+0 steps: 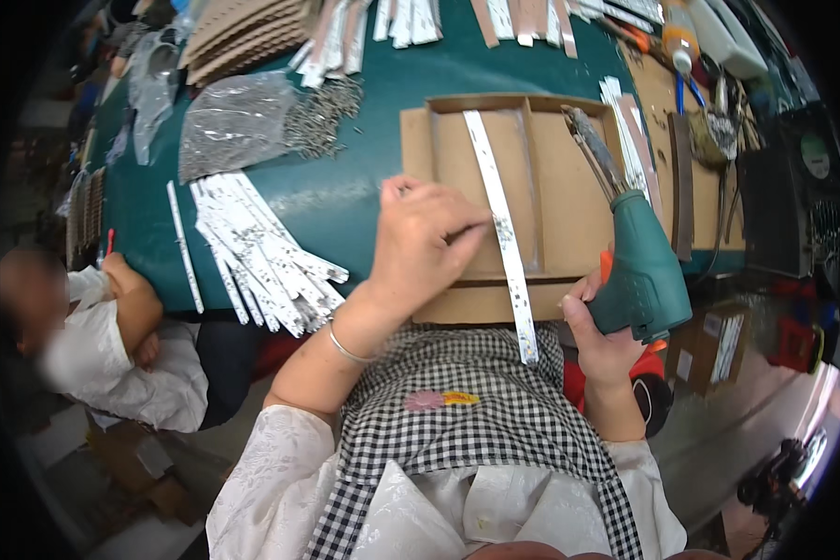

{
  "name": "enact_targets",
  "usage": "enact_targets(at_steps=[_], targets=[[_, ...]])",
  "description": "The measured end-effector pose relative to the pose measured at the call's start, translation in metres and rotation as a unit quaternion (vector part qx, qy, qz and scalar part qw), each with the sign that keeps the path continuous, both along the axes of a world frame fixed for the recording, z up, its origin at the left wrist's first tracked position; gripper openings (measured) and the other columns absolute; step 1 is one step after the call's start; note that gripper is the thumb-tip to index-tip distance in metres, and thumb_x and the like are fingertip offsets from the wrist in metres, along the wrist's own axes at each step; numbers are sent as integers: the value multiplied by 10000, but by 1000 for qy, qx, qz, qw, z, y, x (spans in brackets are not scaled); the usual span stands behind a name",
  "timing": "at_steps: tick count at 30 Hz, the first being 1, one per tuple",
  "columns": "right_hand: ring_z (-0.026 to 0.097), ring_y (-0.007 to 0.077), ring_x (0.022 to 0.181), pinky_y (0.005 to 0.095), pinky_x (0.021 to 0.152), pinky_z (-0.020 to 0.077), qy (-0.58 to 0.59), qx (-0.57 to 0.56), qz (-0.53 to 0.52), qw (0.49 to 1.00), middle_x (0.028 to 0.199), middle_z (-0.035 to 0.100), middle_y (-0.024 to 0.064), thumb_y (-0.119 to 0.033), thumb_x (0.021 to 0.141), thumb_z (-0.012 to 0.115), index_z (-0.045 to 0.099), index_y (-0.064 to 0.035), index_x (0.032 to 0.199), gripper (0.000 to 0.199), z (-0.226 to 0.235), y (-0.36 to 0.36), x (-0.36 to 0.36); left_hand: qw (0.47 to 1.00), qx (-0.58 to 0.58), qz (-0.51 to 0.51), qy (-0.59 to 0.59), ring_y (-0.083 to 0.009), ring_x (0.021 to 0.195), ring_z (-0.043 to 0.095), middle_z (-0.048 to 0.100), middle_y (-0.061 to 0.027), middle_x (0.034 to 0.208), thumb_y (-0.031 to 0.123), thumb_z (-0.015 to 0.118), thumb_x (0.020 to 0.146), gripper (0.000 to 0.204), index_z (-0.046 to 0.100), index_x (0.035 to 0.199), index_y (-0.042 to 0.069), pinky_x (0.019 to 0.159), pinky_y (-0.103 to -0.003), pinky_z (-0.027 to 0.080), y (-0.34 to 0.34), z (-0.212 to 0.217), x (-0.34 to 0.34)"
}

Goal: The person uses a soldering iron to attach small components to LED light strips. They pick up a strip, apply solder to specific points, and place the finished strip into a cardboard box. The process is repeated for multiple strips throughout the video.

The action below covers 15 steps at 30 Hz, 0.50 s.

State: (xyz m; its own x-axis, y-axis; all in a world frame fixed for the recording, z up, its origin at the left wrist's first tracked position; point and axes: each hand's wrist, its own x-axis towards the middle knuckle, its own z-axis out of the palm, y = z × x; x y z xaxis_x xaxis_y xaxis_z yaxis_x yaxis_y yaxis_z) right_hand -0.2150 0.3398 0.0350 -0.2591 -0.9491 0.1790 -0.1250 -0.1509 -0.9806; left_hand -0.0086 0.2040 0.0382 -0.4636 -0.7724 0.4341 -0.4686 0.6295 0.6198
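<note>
- One speckled white strip (508, 252) is lying across the cardboard tray (569, 215), its near end jutting past the front edge over the checked apron (476, 429).
- The left hand (429, 238) is hovering over the tray's left side, thumb and forefinger tips meeting at the strip's left edge; whether they are pinching it, I cannot tell.
- The right hand (602, 345) is holding a green gun-shaped tool (639, 261), fingers wrapping its handle, the nozzle pointing away above the tray.
- A pink-and-yellow patch (439, 399) with small lettering is decorating the apron.
- A brown carton (700, 350) at right is bearing pale labels, their print looking too small to read.
</note>
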Motion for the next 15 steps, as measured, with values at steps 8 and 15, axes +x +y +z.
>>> enact_targets(at_steps=[8, 15], targets=[[584, 152, 762, 291, 685, 523, -64, 49, -2, 997, 921, 544, 68, 114, 815, 713, 488, 13, 1209, 465, -1, 19, -6, 999, 16, 13, -35, -153, 758, 661, 700, 15, 734, 63, 804, 737, 108, 744, 788, 137, 943, -453, 350, -5, -13, -9], [585, 146, 793, 284, 724, 512, -134, 93, 17, 986, 936, 549, 59, 149, 802, 684, 481, 26, 1340, 588, -1, 27, -13, 998, 36, 10, -60, -133, 787, 675, 722, 21, 781, 45, 811, 727, 141, 764, 820, 140, 959, -409, 349, -5, -16, -8]])
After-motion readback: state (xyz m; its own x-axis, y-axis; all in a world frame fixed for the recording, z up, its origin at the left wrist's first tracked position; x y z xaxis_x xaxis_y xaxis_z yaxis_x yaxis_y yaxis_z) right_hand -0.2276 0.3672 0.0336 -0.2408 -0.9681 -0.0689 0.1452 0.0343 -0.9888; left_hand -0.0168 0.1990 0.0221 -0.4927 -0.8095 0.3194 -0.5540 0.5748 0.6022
